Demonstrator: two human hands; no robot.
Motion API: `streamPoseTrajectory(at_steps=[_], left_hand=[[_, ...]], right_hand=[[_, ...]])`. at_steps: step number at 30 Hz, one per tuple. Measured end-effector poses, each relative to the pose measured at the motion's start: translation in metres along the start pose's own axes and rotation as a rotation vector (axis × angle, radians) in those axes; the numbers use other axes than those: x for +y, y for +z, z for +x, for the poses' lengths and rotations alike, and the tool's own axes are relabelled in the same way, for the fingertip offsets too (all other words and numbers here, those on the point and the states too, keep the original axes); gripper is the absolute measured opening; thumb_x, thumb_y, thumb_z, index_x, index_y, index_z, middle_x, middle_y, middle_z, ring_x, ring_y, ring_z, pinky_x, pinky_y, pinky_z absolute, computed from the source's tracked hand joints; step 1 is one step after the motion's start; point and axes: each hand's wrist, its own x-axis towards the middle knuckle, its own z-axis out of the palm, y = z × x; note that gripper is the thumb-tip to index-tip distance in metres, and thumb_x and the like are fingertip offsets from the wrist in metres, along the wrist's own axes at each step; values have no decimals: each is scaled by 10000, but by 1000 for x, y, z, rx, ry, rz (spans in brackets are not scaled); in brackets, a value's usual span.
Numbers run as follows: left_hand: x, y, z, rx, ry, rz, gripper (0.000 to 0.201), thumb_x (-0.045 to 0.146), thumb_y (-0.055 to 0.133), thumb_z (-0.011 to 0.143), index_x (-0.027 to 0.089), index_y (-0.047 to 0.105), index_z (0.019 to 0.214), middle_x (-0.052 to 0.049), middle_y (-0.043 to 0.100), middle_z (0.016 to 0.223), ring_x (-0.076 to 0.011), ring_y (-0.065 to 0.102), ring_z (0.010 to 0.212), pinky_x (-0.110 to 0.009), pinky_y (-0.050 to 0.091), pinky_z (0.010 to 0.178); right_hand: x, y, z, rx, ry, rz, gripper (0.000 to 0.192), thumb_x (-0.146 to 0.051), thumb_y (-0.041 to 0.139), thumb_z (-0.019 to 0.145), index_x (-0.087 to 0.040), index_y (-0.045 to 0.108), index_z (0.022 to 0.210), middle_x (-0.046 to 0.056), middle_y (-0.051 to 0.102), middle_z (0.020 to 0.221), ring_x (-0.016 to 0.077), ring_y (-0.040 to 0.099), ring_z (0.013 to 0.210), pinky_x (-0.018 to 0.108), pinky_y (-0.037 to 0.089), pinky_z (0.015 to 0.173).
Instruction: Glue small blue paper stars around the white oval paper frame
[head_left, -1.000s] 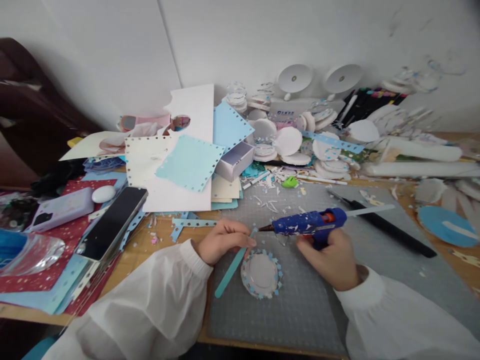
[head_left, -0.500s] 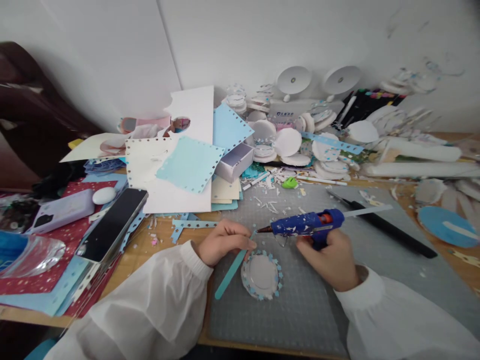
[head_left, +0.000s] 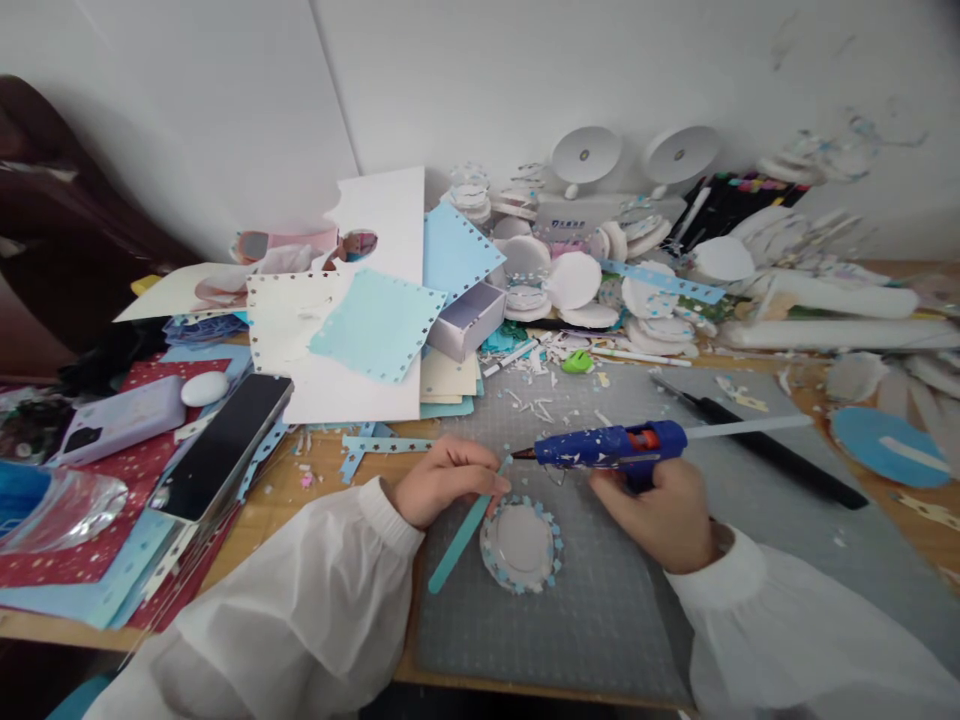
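While glue gun: nozzle meets the strip's top end
Left hand (head_left: 442,484): fingers pinch teal strip (head_left: 466,525)
Right hand (head_left: 660,515): fingers grip blue glue gun (head_left: 604,447)
Disc (head_left: 520,537): on grey mat (head_left: 600,620), beside strip
Writing: white box (head_left: 577,220), blue print unreadable

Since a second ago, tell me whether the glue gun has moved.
Yes, slightly. The glue gun in the right hand edged left: against the black knife on the mat, its nozzle sits closer to the teal strip held by the left hand.
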Motion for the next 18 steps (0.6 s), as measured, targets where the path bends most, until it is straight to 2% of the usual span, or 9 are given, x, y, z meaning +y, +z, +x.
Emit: streamPoseTrajectory(at_steps=[4,8,11,13,15,18], left_hand=[[0,0,0,19,1,-7,288,251,615,683,121,543,437,38,390,390,-56,265,371,-235,151,388],[-1,0,0,30,-4,-22,303,253,617,670,126,514,416,48,359,372,-52,244,359,-236,134,384],[-2,1,0,29,1,-18,309,251,621,667,130,497,411,35,408,385,-55,267,367,-236,144,388],[-2,1,1,29,-6,-19,302,251,615,664,132,498,412,34,410,383,-56,262,366,-238,142,390],[-1,1,1,26,-10,-17,294,258,610,660,131,510,414,37,393,377,-57,259,366,-240,142,393],[1,1,0,33,-7,-2,293,276,616,656,126,535,419,39,378,378,-59,263,374,-242,141,400]], right_hand=[[9,-8,3,56,23,-73,251,-380,591,666,-222,476,509,-13,480,419,149,468,387,276,356,440],[38,-30,11,120,128,-237,291,-476,605,704,-186,588,729,66,589,579,224,580,537,315,405,520],[68,-48,12,84,212,-389,320,-492,626,697,-190,586,796,94,590,595,258,592,550,330,386,491],[84,-55,9,54,243,-445,307,-498,641,681,-213,571,772,96,581,586,257,571,499,337,358,446],[91,-57,7,13,236,-437,272,-480,654,677,-237,557,749,89,575,577,256,564,478,344,363,434],[88,-56,3,-30,147,-349,215,-432,662,686,-250,557,731,93,592,606,270,598,543,358,411,493]])
